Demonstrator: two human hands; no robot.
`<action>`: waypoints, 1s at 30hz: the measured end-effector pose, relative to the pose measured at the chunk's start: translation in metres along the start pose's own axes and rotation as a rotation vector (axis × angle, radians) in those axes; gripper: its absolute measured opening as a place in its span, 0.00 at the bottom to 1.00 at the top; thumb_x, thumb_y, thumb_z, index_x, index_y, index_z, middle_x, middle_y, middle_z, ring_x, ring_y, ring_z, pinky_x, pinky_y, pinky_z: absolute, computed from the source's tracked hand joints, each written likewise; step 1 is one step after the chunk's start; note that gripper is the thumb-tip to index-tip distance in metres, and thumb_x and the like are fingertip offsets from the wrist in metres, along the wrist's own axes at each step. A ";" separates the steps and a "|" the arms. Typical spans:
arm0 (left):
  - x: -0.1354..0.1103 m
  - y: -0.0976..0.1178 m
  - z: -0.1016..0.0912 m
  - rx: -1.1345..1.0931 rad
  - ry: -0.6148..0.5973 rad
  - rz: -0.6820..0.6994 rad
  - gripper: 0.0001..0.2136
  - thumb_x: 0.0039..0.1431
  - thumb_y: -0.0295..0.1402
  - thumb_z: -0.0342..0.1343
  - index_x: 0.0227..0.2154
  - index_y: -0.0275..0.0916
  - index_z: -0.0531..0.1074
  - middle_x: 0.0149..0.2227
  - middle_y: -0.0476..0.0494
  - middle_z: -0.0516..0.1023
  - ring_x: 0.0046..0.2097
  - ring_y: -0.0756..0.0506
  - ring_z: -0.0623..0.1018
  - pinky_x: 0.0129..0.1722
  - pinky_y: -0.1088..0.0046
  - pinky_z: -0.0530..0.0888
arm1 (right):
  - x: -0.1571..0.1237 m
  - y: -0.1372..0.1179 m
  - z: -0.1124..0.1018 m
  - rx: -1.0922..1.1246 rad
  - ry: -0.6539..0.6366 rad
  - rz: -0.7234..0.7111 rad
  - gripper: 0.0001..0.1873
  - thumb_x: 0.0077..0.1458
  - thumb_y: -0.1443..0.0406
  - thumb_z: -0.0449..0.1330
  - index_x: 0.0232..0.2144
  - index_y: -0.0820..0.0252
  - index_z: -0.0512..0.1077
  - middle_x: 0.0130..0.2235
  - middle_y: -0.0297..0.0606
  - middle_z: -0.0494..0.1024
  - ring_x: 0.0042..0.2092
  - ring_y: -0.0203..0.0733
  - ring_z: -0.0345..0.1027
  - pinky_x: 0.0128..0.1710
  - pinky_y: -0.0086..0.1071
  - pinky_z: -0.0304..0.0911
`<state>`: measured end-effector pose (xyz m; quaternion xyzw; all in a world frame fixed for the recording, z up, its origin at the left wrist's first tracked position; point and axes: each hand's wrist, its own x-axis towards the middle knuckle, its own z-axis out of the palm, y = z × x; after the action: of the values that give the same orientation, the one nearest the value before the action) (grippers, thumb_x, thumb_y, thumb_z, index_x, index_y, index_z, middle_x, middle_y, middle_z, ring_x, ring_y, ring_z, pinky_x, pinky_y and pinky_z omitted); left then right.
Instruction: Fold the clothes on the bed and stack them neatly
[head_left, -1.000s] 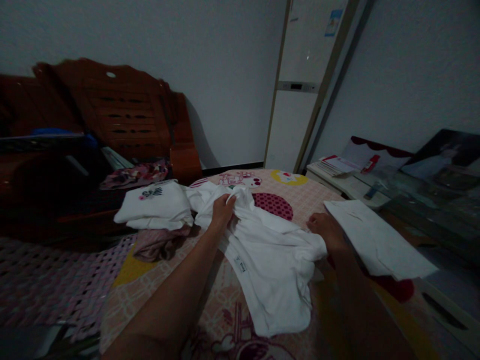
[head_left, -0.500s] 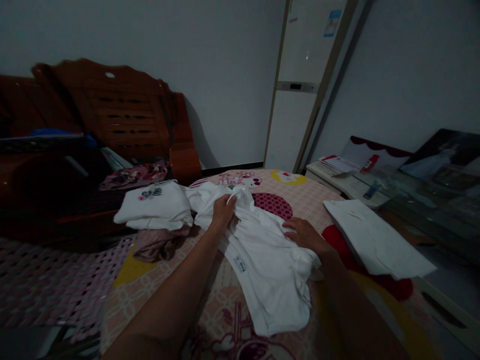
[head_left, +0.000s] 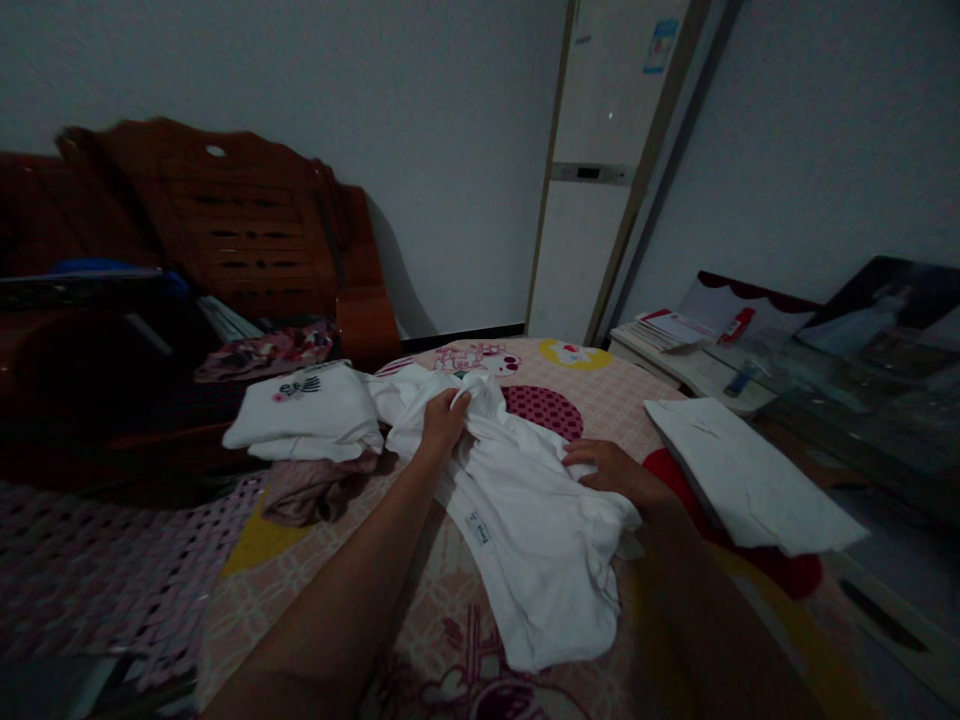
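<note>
A white knit top (head_left: 544, 560) with a small printed label lies crumpled across the middle of the round table. The fingers of my left hand (head_left: 444, 425) are closed in a pinch on a bunched fold at its far part. My right hand (head_left: 615, 470) rests on the top's right side, fingers a little bent and apart, touching the fabric. Left of my left hand sits a folded white garment (head_left: 307, 405) with a dark and pink print. Beneath that pile a brownish-pink cloth (head_left: 315, 488) sticks out.
A patterned tablecloth (head_left: 300, 610) covers the table. At its right edge lies a flat white folded piece (head_left: 750, 475). Beyond stands a glass-topped cabinet (head_left: 847, 400) with papers and a red item. A wooden sofa (head_left: 255, 220) is at left, a tall white appliance (head_left: 585, 250) behind.
My hands and the white top keep nearly the same places. The whole view has shifted very slightly.
</note>
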<state>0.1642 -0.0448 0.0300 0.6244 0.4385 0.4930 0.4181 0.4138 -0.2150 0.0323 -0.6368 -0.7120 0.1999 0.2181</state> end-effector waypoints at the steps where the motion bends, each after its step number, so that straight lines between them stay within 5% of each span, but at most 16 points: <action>1: 0.000 0.000 0.000 -0.007 -0.006 0.012 0.12 0.53 0.41 0.53 0.25 0.36 0.71 0.20 0.52 0.66 0.24 0.51 0.66 0.23 0.78 0.62 | 0.002 0.000 0.003 -0.005 0.016 0.002 0.19 0.40 0.73 0.60 0.36 0.58 0.82 0.54 0.44 0.78 0.57 0.51 0.70 0.60 0.42 0.60; 7: 0.002 -0.003 -0.001 -0.014 -0.027 0.000 0.12 0.53 0.42 0.53 0.25 0.37 0.70 0.20 0.54 0.64 0.21 0.52 0.63 0.20 0.78 0.59 | 0.005 -0.003 0.006 0.061 0.209 0.090 0.12 0.46 0.69 0.55 0.30 0.59 0.78 0.41 0.42 0.82 0.46 0.47 0.74 0.51 0.38 0.64; 13: 0.000 0.000 -0.001 -0.051 -0.042 -0.034 0.12 0.54 0.42 0.54 0.25 0.37 0.69 0.18 0.55 0.60 0.19 0.53 0.60 0.18 0.79 0.55 | -0.003 0.013 -0.015 0.511 0.921 0.384 0.14 0.44 0.60 0.56 0.34 0.59 0.72 0.30 0.36 0.78 0.33 0.43 0.71 0.33 0.33 0.66; 16: -0.002 0.005 -0.001 -0.076 -0.049 -0.037 0.12 0.53 0.42 0.55 0.28 0.36 0.71 0.20 0.54 0.63 0.20 0.53 0.61 0.18 0.79 0.57 | -0.006 0.015 -0.025 0.764 1.051 0.360 0.12 0.41 0.59 0.58 0.30 0.57 0.69 0.26 0.32 0.74 0.29 0.42 0.70 0.29 0.33 0.66; 20: 0.000 0.016 -0.005 -0.114 -0.061 -0.076 0.16 0.52 0.40 0.58 0.41 0.35 0.76 0.20 0.54 0.64 0.19 0.53 0.61 0.17 0.79 0.56 | -0.011 0.005 -0.037 0.832 1.024 0.370 0.13 0.40 0.57 0.62 0.29 0.57 0.71 0.25 0.35 0.76 0.28 0.43 0.71 0.29 0.35 0.67; 23: 0.003 0.030 -0.014 -0.107 -0.135 -0.026 0.22 0.54 0.40 0.57 0.50 0.35 0.74 0.18 0.57 0.61 0.16 0.55 0.57 0.15 0.79 0.53 | -0.014 -0.002 -0.041 0.581 0.924 0.422 0.21 0.42 0.60 0.61 0.41 0.61 0.77 0.31 0.39 0.81 0.34 0.46 0.74 0.34 0.36 0.69; 26: 0.006 0.042 -0.026 -0.065 -0.241 0.086 0.24 0.53 0.42 0.59 0.51 0.36 0.75 0.21 0.53 0.66 0.17 0.54 0.61 0.16 0.79 0.57 | -0.018 -0.007 -0.040 0.160 0.593 0.363 0.18 0.48 0.60 0.59 0.40 0.60 0.80 0.40 0.44 0.83 0.44 0.50 0.75 0.47 0.40 0.68; 30: 0.014 0.047 -0.045 0.075 -0.562 0.146 0.34 0.39 0.36 0.69 0.54 0.38 0.74 0.28 0.48 0.76 0.25 0.48 0.73 0.24 0.76 0.69 | -0.026 -0.013 -0.038 -0.102 0.142 0.281 0.22 0.49 0.54 0.66 0.44 0.57 0.80 0.51 0.47 0.80 0.55 0.55 0.71 0.57 0.43 0.62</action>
<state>0.1281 -0.0399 0.0855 0.7814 0.2774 0.3131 0.4630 0.4270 -0.2419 0.0690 -0.7528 -0.6081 0.1465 0.2050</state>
